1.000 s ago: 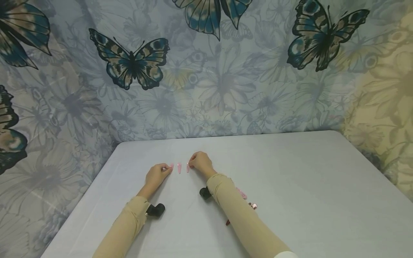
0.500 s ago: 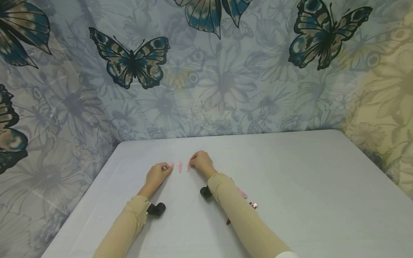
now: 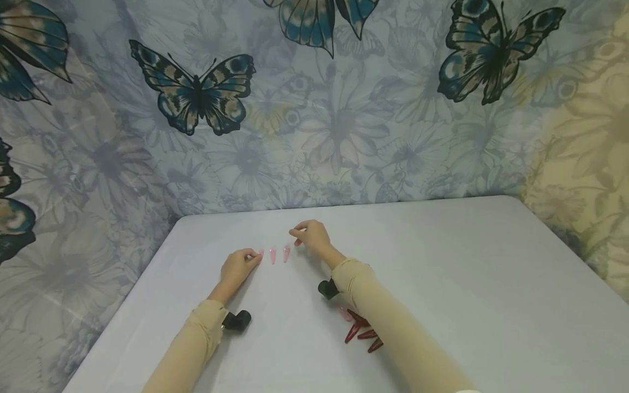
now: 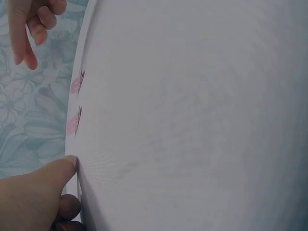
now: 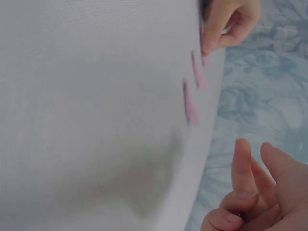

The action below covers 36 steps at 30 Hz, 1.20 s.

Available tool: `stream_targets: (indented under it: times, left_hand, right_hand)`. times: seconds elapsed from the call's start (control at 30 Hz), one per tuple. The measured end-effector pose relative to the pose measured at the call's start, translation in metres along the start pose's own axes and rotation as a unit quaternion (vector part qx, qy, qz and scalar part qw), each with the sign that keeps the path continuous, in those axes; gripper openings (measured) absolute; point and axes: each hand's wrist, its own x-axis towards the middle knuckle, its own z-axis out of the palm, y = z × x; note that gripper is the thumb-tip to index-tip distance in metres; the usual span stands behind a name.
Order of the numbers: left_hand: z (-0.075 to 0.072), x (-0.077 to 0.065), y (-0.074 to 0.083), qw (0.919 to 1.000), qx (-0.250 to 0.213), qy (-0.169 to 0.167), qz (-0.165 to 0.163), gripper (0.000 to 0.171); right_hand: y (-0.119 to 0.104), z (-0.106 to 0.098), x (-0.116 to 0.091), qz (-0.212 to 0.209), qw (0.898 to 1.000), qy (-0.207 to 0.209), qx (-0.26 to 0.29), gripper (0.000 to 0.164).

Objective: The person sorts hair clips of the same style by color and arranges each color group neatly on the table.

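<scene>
Three pink snap hair clips lie side by side near the far edge of the white table. My left hand (image 3: pixel 237 267) pinches the leftmost pink clip (image 3: pixel 261 252) between thumb and forefinger. The middle clip (image 3: pixel 272 255) and the right clip (image 3: pixel 286 253) lie untouched on the surface; both also show in the right wrist view, the nearer pink clip (image 5: pixel 191 109) below the other. Just beyond the right clip hovers my right hand (image 3: pixel 312 236), holding nothing. In the right wrist view its thumb and forefinger (image 5: pixel 242 161) stand apart.
Several dark red snap clips (image 3: pixel 355 331) and another pink clip (image 3: pixel 345 313) lie under and beside the right forearm, partly hidden by the sleeve (image 3: pixel 393 322). Black wrist cameras (image 3: pixel 238 321) jut from both sleeves. Butterfly-patterned cloth (image 3: pixel 339 125) hangs behind the white table (image 3: pixel 467 284).
My right hand has let go of the right pink clip and moved away and to the right. Its forearm shifted right too, uncovering dark red clips. The left hand stays put.
</scene>
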Motion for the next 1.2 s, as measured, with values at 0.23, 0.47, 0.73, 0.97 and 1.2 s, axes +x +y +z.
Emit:
stream_targets:
  times: [0.23, 0.47, 0.73, 0.97, 1.2]
  left_hand:
    - [-0.004, 0.004, 0.003, 0.9996, 0.012, -0.024, -0.008, 0.017]
    - [-0.008, 0.005, 0.008, 0.9990, 0.008, -0.043, -0.012, 0.018]
    - [-0.008, 0.004, 0.006, 0.9986, 0.009, -0.050, -0.017, 0.017]
    - [-0.008, 0.005, 0.006, 0.9986, 0.013, -0.051, -0.007, 0.016]
    - [-0.010, 0.006, 0.005, 0.9984, 0.019, -0.054, 0.001, 0.016]
  right_hand:
    - [-0.012, -0.021, 0.002, -0.038, 0.999, 0.001, 0.008, 0.025]
    - [-0.024, -0.037, -0.006, -0.058, 0.998, -0.009, 0.028, 0.024]
    - [-0.021, -0.045, -0.019, -0.106, 0.993, -0.023, 0.043, 0.023]
    - [-0.021, -0.054, -0.031, -0.102, 0.994, -0.019, 0.043, 0.023]
    - [-0.015, -0.067, -0.044, -0.109, 0.992, -0.027, 0.057, 0.025]
